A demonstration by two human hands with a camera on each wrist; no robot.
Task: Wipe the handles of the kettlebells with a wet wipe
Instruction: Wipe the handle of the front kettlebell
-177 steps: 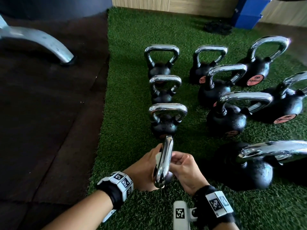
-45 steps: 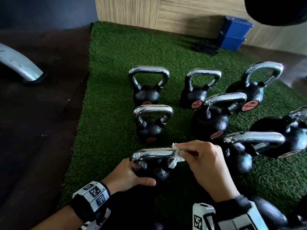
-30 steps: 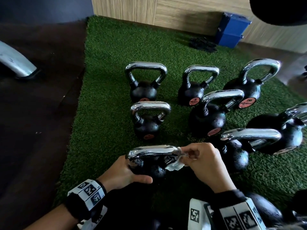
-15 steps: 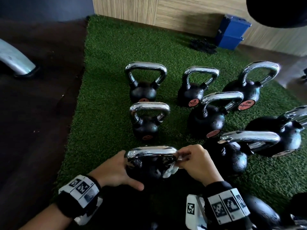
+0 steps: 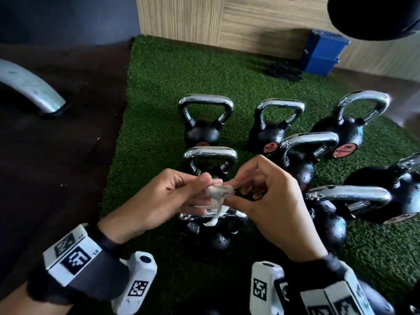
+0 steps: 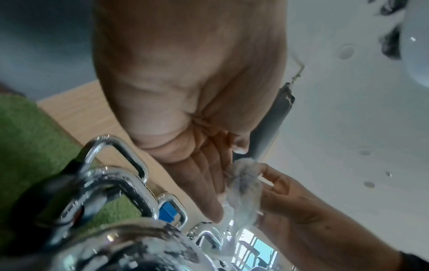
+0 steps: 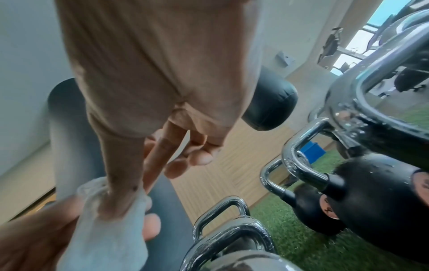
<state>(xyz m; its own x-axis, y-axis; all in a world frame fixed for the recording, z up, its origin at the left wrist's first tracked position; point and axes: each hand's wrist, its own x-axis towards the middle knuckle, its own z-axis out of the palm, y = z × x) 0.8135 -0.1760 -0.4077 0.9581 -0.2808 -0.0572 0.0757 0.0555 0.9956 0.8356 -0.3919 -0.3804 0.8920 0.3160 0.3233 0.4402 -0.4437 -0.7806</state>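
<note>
Both hands were raised just above the nearest kettlebell. Left hand and right hand each held a pinching grip on the bunched wet wipe. My judgement: refold to a clean face before the next handle.

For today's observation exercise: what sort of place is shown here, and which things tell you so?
Most likely a gym: rows of kettlebells with chrome handles stand on green artificial turf, and a dark punching bag hangs nearby.

Both hands, left and right, meet raised, fingertips pinching together.
</note>
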